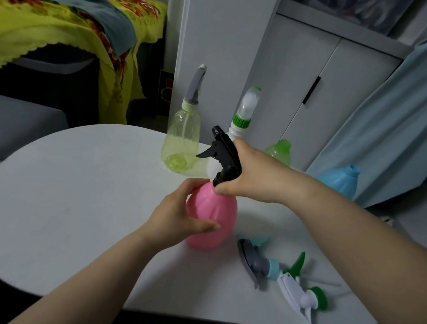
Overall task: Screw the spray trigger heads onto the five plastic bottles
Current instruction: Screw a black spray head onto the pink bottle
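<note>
A pink bottle (pixel 214 213) stands mid-table with a black trigger head (pixel 224 153) on its neck. My left hand (pixel 179 213) wraps the pink body from the left. My right hand (pixel 250 175) grips the black head's collar and back. Behind stand a clear yellow-green bottle (pixel 181 143) with a grey head (pixel 196 85) on it, and a white bottle with a white-green head (pixel 246 108), partly hidden by my right hand. A green bottle (pixel 280 151) and a blue bottle (pixel 342 179) stand open-necked at the right. Two loose heads lie near the front right: grey-blue (pixel 255 262) and white-green (pixel 301 296).
The white oval table (pixel 74 201) ends close in front of me and at the right. White cabinet doors (pixel 304 79) and a pale blue cloth (pixel 404 127) rise behind the bottles. A seat with a yellow-green cover (pixel 51 23) stands at the far left.
</note>
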Tool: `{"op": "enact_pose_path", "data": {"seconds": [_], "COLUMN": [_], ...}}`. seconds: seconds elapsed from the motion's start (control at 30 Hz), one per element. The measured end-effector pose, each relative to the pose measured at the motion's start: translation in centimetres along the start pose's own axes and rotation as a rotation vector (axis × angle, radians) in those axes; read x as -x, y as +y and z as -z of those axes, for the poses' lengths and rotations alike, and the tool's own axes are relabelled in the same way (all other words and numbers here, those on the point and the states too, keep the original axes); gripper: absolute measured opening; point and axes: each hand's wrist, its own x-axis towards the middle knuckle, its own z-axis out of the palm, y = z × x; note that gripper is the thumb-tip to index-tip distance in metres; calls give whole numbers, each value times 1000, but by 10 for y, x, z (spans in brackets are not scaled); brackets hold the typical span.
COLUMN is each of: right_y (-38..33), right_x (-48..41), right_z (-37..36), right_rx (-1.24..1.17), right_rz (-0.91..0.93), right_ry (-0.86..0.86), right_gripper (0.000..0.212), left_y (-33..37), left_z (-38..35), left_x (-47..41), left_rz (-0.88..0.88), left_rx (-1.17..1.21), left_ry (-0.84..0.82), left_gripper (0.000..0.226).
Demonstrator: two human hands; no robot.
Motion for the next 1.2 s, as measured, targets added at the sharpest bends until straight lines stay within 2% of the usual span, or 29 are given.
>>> {"op": "enact_pose_path", "data": {"seconds": [0.07,0.13,0.27,0.4,0.57,0.67,0.73,0.87,0.97,1.07,1.2], "right_y": [1,1,-1,-2,4,3,2,5,6,2,3], "right_x": [2,3,2,3,9,8,8,13,13,8,2], "right_z": [4,3,-6,-16,-22,-27,-27,-8,6,9,14], "right_rx": [-105,-184,-129,-73,-275,-275,-290,-382,-226,-43,-40], "right_rz": [0,28,68,79,25,3,-9,-53,-46,5,41], "right_ry": [-61,-51,58,194,294,333,295,66,-21,-59,-124], "right_gripper": [61,61,48,45,49,48,46,49,25,18,28], "left_y": [0,1,3,3,4,6,7,10,16,18,22], "left_z": [0,0,-1,-2,-3,-5,-5,-6,-9,-3,15], "left_x": [0,1,1,2,3,4,5,6,8,6,-8], "left_rz": [4,8,8,21,16,17,24,18,14,37,22], "left_rx": [-6,-15,-31,-31,-28,-38,-42,-79,-131,-93,-50], "left_ry": [-4,-8,-8,8,18,21,31,47,48,-52,-245], "left_gripper": [73,73,75,76,78,80,78,78,79,78,69]}}
